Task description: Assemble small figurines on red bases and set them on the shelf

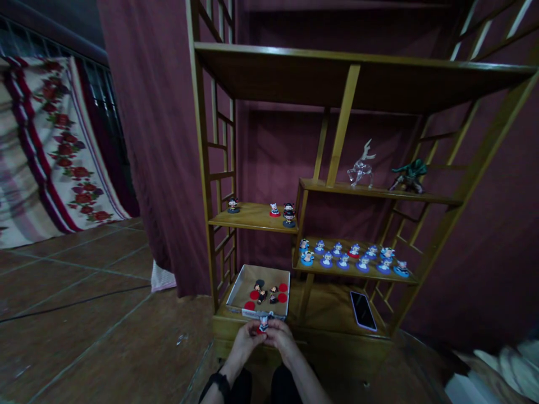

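My left hand (247, 335) and my right hand (279, 333) meet just in front of the box, fingers closed around one small figurine (264, 322). It is upright, whitish with dark parts, and a red base shows under it near the left fingers. Right behind it stands a shallow cardboard box (246, 275) with several dark-haired figurines (261, 296) lying in it. Red discs (282, 298) are scattered among them. A white figurine on a red base (274, 210) stands on the small left shelf above, close to two dark-haired figurines (288, 217).
Another dark-haired figurine (233, 205) stands at that shelf's left end. Several blue and purple figurines (343, 261) fill the right shelf in rows. Higher up are a clear deer ornament (361, 171) and a green-cloaked figure (410, 175). A phone (362, 310) lies on the bottom board.
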A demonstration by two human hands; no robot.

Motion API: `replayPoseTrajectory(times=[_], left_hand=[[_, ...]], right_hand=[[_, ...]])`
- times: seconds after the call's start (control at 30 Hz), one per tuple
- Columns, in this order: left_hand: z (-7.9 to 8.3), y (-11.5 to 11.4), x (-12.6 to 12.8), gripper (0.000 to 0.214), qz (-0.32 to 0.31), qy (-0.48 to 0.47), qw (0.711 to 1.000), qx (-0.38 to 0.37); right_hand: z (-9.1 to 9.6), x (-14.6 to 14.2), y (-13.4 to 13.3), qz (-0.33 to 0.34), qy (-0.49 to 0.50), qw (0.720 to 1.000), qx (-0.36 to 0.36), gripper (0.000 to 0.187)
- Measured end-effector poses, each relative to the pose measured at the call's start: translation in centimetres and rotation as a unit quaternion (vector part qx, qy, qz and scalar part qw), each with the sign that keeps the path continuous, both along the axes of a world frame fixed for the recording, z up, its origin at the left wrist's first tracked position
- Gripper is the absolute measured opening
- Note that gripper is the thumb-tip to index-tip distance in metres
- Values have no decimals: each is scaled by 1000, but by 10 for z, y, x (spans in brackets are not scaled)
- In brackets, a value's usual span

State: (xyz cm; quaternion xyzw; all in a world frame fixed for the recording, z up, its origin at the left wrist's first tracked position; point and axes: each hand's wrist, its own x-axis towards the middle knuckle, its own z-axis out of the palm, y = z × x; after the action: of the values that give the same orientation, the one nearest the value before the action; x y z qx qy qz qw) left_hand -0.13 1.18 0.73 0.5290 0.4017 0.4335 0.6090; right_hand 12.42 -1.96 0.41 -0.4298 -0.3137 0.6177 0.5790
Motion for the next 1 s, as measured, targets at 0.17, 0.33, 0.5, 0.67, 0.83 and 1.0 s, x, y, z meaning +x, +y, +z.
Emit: replayPoseTrajectory(times=[0.17, 0.33, 0.5, 0.67, 0.83, 1.0], left_hand=[[11, -2, -5, 44, -26, -2, 1000, -15], [19, -2, -14, 45, -66, -8, 998, -14], [20, 1, -18, 44, -69, 11, 997, -17], [21, 3, -15, 44, -61, 4, 998, -29], [30, -4, -13, 45, -63, -28, 996, -50], [52, -9, -9, 48, 38, -41, 996, -73]], right_hand=[[5, 0, -1, -1, -2, 1000, -21, 27], [12, 3, -4, 44, 13, 999, 2, 30], [12, 4, -4, 62, 14, 998, 15, 31], [18, 4, -2, 77, 15, 997, 27, 27], [23, 7, -5, 75, 21, 997, 1, 29], [15, 16, -3, 5, 43, 999, -27, 29]])
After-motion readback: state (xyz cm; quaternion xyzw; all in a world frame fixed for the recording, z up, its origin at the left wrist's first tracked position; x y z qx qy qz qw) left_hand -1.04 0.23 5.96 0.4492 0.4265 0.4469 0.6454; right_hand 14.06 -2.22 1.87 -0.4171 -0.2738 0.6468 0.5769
